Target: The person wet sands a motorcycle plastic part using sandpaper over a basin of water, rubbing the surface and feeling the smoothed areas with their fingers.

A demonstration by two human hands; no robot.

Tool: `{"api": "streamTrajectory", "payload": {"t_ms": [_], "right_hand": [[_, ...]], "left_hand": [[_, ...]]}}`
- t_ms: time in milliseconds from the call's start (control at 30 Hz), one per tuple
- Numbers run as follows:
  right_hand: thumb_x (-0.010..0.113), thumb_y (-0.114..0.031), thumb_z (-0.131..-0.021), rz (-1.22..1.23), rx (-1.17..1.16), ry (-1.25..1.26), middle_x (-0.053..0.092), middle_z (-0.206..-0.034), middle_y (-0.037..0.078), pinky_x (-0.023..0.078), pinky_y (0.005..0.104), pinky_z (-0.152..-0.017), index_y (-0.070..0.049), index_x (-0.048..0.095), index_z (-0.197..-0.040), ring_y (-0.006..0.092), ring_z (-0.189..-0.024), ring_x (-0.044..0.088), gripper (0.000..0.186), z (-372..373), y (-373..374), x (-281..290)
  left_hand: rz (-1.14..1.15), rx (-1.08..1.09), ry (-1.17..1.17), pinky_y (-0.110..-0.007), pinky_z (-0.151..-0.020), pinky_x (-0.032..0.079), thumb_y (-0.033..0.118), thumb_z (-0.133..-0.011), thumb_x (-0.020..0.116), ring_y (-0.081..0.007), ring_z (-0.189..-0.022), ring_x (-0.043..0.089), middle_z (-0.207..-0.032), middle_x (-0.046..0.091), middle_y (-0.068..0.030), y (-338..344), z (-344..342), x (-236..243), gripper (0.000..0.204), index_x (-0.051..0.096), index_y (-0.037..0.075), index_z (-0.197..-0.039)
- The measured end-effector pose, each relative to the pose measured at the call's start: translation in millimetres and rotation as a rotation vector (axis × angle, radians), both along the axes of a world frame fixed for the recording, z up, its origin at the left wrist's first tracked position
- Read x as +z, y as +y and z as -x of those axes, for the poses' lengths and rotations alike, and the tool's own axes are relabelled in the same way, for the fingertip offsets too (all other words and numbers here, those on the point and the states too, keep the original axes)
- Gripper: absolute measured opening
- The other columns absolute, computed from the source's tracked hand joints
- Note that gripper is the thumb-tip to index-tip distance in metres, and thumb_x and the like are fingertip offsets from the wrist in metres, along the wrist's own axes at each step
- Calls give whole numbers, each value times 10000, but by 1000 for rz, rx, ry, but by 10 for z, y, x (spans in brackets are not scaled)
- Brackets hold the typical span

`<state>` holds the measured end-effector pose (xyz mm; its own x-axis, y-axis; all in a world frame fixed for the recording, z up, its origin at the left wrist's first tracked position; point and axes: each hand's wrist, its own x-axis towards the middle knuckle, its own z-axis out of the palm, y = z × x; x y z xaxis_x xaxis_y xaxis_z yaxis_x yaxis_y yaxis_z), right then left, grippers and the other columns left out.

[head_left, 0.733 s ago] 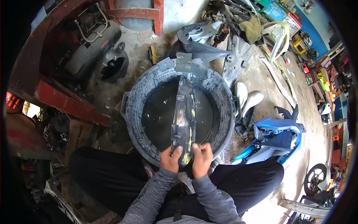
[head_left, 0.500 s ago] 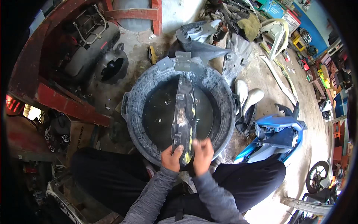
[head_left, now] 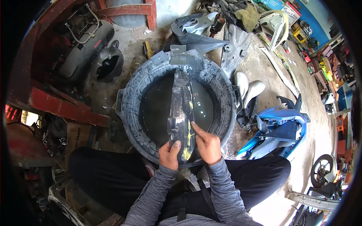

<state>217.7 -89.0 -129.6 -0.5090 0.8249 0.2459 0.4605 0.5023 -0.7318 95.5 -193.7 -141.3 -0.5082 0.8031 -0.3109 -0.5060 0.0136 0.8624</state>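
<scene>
A long, narrow, dark plastic panel (head_left: 177, 113), worn to yellow patches along its right side, lies lengthwise above a round grey tub (head_left: 130, 88) of dark water (head_left: 156, 101). At its near end my left hand (head_left: 169, 154) grips the panel's left edge, thumb on top. My right hand (head_left: 208, 146) is at the panel's right side, the index finger stretched forward against the yellow-patched surface. Its other fingers are curled, and whatever they may hold is hidden.
Grey tape strips (head_left: 178, 54) cover the tub's far rim. Blue motorcycle bodywork (head_left: 277, 130) and two pale oval parts (head_left: 249, 90) lie right. A dark air tank (head_left: 86, 49) sits left within a red frame (head_left: 64, 107). My crossed legs (head_left: 113, 169) flank the tub's near side.
My right hand has moved forward along the panel, its index finger now extended onto the surface. The left hand keeps its grip. The whole view has shifted slightly.
</scene>
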Motion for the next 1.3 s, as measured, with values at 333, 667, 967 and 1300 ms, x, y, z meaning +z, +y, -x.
{"api": "streamTrajectory", "payload": {"t_ms": [333,667,967,1300], "right_hand": [[584,29,-748,-7,70,-69,504,-617,103,472,401,-532,-110,696,-1247,276,-514,551,530,-198,-367,292],[577,34,-734,-56,63,-94,484,-596,83,463,382,-504,-146,705,-1248,258,-482,522,560,-174,-328,289],[572,37,-731,-112,-14,-85,547,-613,90,484,393,-522,-172,692,-1271,272,-511,579,591,-21,-170,167],[572,38,-731,-111,-1,-80,612,-667,109,494,402,-537,-151,678,-1285,281,-541,610,595,27,-121,173]], "left_hand": [[0,19,-24,-233,-757,471,210,-1002,592,-52,-820,568,-939,674,-10,-1,48,57,285,674,-54,-1070],[-19,19,-48,-242,-821,484,194,-1007,564,-76,-892,601,-1022,685,-42,-27,90,115,296,662,-64,-1113],[30,21,3,-256,-802,494,288,-1019,530,-97,-859,622,-972,682,-48,-7,92,113,361,649,-51,-1053],[17,27,-6,-252,-808,498,269,-1020,526,-100,-876,630,-991,688,-53,-37,98,116,347,646,-54,-1064]]}}
